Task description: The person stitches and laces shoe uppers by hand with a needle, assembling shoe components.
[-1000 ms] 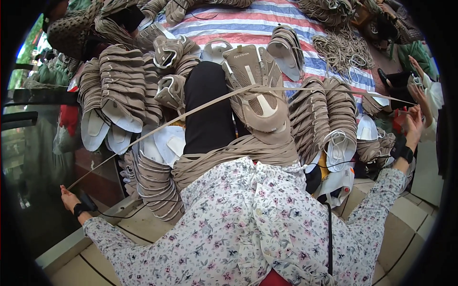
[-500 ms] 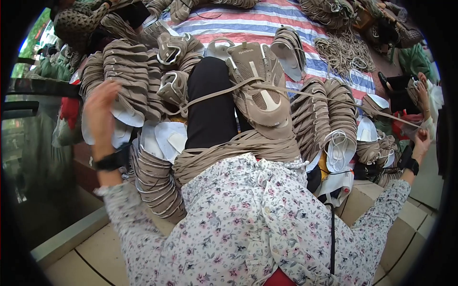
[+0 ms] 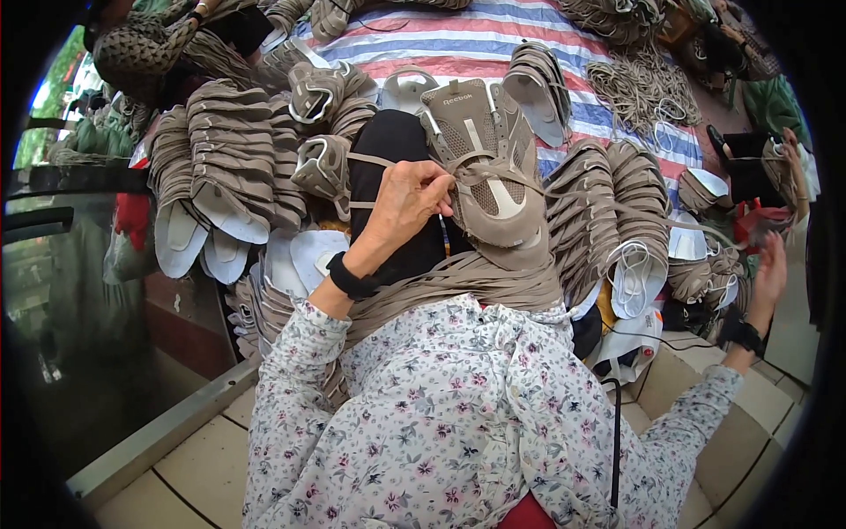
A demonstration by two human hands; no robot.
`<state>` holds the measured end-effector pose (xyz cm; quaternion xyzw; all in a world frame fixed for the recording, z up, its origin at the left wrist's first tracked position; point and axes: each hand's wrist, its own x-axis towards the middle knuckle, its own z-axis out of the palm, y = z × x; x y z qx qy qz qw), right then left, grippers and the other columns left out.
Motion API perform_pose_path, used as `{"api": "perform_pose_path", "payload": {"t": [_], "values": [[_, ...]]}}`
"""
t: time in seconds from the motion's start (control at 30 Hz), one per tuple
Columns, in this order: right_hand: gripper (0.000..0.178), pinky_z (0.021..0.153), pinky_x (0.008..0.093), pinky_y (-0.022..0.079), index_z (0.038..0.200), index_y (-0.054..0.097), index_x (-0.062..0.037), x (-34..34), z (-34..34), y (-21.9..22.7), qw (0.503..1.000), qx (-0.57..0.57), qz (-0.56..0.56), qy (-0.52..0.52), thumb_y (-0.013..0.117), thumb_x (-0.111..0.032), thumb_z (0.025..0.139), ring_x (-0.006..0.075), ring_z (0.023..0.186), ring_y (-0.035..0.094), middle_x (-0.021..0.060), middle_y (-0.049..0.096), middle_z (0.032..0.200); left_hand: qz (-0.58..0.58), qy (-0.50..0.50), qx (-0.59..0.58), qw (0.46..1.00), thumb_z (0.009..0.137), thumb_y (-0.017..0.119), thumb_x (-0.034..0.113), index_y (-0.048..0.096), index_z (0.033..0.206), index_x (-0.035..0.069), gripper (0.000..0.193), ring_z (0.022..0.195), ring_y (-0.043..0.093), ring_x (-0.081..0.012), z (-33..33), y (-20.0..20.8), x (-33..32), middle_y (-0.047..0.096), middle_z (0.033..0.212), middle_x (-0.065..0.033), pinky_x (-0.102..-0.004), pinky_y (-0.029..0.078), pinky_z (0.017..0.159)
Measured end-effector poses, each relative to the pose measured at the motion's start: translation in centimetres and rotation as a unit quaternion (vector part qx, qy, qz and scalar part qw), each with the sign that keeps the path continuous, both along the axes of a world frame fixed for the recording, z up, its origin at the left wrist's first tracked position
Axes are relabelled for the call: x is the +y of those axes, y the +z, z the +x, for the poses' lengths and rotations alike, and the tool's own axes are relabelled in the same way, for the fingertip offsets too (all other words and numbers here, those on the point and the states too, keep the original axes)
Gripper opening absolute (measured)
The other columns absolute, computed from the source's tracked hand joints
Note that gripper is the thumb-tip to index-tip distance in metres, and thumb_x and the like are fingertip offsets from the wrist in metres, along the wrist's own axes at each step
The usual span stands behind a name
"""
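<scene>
A tan mesh shoe upper [image 3: 485, 167] lies over my lap, toe toward me, next to my black-trousered knee [image 3: 388, 203]. A tan shoelace [image 3: 515, 176] passes through its lower eyelets. My left hand [image 3: 410, 203] is closed in a pinch on the lace at the left edge of the upper. From the other side the lace runs rightward over stacked uppers. At the far right my right hand [image 3: 768, 269] is raised, fingers stretched and slightly blurred; it seems to hold nothing. A thick bundle of tan laces [image 3: 467, 282] lies across my lap.
Stacked tan uppers stand at left [image 3: 229, 159] and right [image 3: 608, 203]. A striped sheet [image 3: 397, 48] covers the floor ahead, with a heap of laces [image 3: 643, 93] on it. Another person's hand [image 3: 793, 167] shows at far right. A glass panel [image 3: 79, 326] stands at left.
My left hand has moved from the left side in to the upper and pinches the lace. The right hand has lowered slightly and its fingers have opened; the lace beside it has slackened.
</scene>
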<state>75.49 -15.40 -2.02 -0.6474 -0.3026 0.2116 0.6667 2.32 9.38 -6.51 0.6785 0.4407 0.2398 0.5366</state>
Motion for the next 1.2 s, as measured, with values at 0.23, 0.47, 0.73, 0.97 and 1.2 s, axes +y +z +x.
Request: {"api": "perform_pose_path", "payload": {"t": [0.23,0.47,0.73,0.97,1.2], "values": [[0.029,0.080,0.0246,0.051,0.113,0.071,-0.0041,16.6,-30.6,-5.7,0.966,-0.130,-0.138,0.177,0.064,-0.028,0.098,0.0116,0.096,0.068,0.0035,0.073,0.106,0.009,0.102,-0.020,0.995,0.102,0.055,0.018,0.064,0.098,-0.005,0.025,0.064,0.068,-0.0115,0.4,0.4,-0.8,0.068,0.078,-0.0069,-0.0206,0.052,0.056],[0.023,0.079,0.0243,0.052,0.111,0.067,0.0015,20.9,-43.4,-4.0,0.910,0.067,-0.069,0.404,0.062,-0.018,0.099,0.0108,0.082,0.066,0.0054,0.070,0.087,-0.091,0.051,-0.016,0.994,0.102,0.054,0.020,0.064,0.092,-0.005,0.028,0.060,0.067,-0.0106,0.5,1.3,-0.8,0.067,0.075,-0.0051,-0.0195,0.052,0.056],[0.014,0.069,0.0222,0.051,0.103,0.069,-0.0002,22.2,-44.6,-3.5,0.897,0.121,-0.088,0.417,0.067,-0.011,0.095,0.0086,0.075,0.064,0.0039,0.070,0.082,-0.167,0.041,-0.033,0.985,0.100,0.058,0.022,0.066,0.089,-0.003,0.029,0.059,0.066,-0.0087,0.6,2.4,0.7,0.067,0.074,-0.0039,-0.0172,0.050,0.054],[0.010,0.065,0.0199,0.049,0.098,0.073,-0.0002,23.2,-45.9,-2.4,0.879,0.099,-0.131,0.448,0.070,-0.006,0.091,0.0071,0.072,0.062,0.0024,0.069,0.080,-0.178,0.029,0.010,0.984,0.098,0.062,0.019,0.067,0.078,-0.001,0.029,0.052,0.062,-0.0071,0.4,3.5,1.8,0.065,0.063,-0.0027,-0.0173,0.047,0.048],[0.010,0.063,0.0199,0.048,0.096,0.073,0.0012,24.0,-45.9,-2.1,0.869,0.090,-0.183,0.451,0.071,-0.004,0.087,0.0060,0.069,0.060,0.0020,0.069,0.079,0.103,-0.008,0.192,0.976,0.089,0.060,0.013,0.064,0.069,-0.007,0.029,0.047,0.064,-0.0188,1.9,5.4,1.2,0.062,0.052,-0.0122,-0.0306,0.051,0.051]]}}
